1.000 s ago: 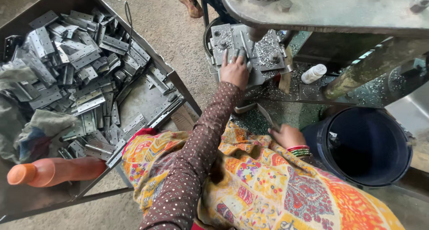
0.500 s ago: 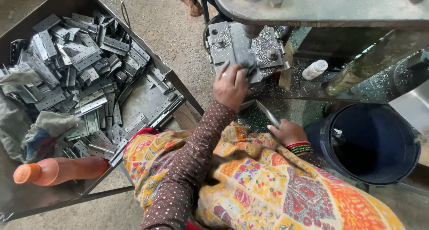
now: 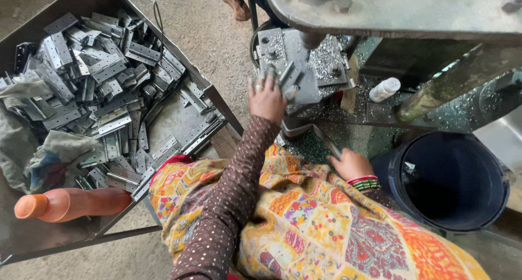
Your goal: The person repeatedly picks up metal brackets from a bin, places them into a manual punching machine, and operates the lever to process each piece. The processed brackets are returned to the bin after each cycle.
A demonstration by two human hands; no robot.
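At upper centre of the frame the left hand (image 3: 266, 97) gripped several grey metal hinges (image 3: 286, 76), fingers curled round them, pressed against the press machine's base plate (image 3: 304, 62); lower right of centre, the right hand (image 3: 350, 164) closed round a thin metal lever (image 3: 326, 141); at left, a tray (image 3: 179, 114) held heaped hinges, beside an orange bottle (image 3: 70, 204); a dark bucket (image 3: 451, 182) stood at right.

The left hand (image 3: 267, 99) covers most of the small metal pieces (image 3: 285, 76) on the press bed, its fingertips hidden among them. The right hand (image 3: 350, 164) closes over the near end of a flat bar (image 3: 325, 141). The metal tray (image 3: 179, 122) runs off the left edge; the bucket's (image 3: 451, 182) inside is too dark to read.
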